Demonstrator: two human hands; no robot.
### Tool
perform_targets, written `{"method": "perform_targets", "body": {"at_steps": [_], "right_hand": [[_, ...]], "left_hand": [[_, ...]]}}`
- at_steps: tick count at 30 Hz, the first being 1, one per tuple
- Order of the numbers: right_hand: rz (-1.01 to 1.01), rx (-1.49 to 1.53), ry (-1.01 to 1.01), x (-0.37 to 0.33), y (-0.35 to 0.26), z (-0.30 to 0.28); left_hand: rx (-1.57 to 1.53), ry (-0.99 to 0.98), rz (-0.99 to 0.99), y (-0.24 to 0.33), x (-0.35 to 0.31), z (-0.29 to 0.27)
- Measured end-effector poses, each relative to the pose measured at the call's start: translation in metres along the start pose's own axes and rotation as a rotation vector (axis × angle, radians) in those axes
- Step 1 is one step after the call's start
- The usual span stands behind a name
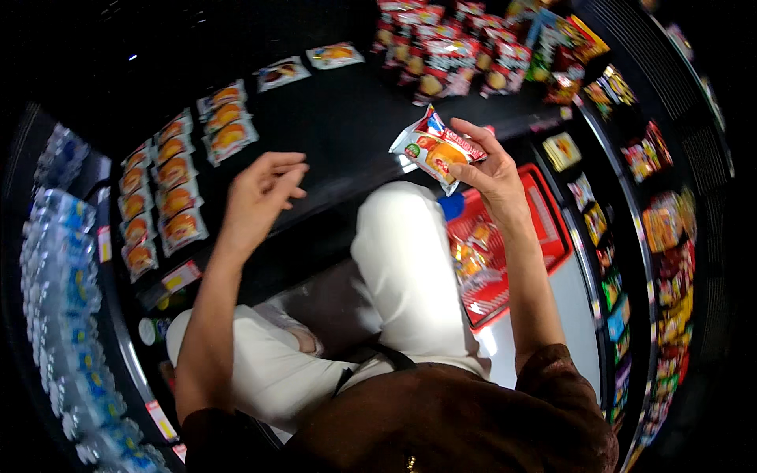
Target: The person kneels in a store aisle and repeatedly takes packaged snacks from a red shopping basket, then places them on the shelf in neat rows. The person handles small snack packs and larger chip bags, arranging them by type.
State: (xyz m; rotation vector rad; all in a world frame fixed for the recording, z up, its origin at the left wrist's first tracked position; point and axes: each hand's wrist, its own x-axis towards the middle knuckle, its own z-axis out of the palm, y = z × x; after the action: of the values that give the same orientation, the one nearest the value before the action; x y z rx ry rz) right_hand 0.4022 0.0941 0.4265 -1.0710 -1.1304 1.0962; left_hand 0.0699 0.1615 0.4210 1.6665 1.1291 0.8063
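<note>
A dark store shelf (pixel 347 118) spans the upper frame, its rows of snack packs bent and blurred toward the rim. The red shopping basket (pixel 544 209), right of centre, is partly hidden behind the right hand (pixel 493 169), which pinches a small snack packet (pixel 436 150). The left hand (pixel 260 193) hovers loosely curled, holding nothing.

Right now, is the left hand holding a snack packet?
No, the left hand is empty, fingers loosely curled above the dark shelf; the right hand holds the snack packet.
</note>
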Motion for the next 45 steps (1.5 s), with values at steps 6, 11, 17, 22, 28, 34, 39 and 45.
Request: {"method": "perform_targets", "body": {"at_steps": [6,11,17,22,28,34,39,45], "right_hand": [[-0.043,-0.182,-0.373,0.061,0.019,0.097],[0.076,-0.252,-0.477,0.105,0.051,0.156],[0.203,-0.349,-0.385,0.137,0.078,0.204],[0.107,-0.41,-0.33,0.154,0.116,0.223],[-0.043,-0.51,-0.259,0.159,0.137,0.23],[-0.023,-0.545,-0.3,0.165,0.146,0.228],[0.007,-0.548,-0.33,0.165,0.144,0.227],[0.031,-0.546,-0.335,0.162,0.142,0.228]], "left_hand": [[-0.193,0.091,0.005,-0.009,-0.001,-0.01],[-0.146,0.324,-0.086,-0.038,-0.002,-0.037],[-0.144,0.434,-0.224,-0.064,-0.002,-0.051],[-0.058,0.495,-0.242,-0.099,0.01,-0.059],[0.099,0.595,-0.201,-0.134,0.025,-0.063],[0.263,0.572,-0.172,-0.134,0.03,-0.065],[0.148,0.502,-0.238,-0.11,0.031,-0.064],[0.055,0.5,-0.21,-0.11,0.034,-0.067]]}}
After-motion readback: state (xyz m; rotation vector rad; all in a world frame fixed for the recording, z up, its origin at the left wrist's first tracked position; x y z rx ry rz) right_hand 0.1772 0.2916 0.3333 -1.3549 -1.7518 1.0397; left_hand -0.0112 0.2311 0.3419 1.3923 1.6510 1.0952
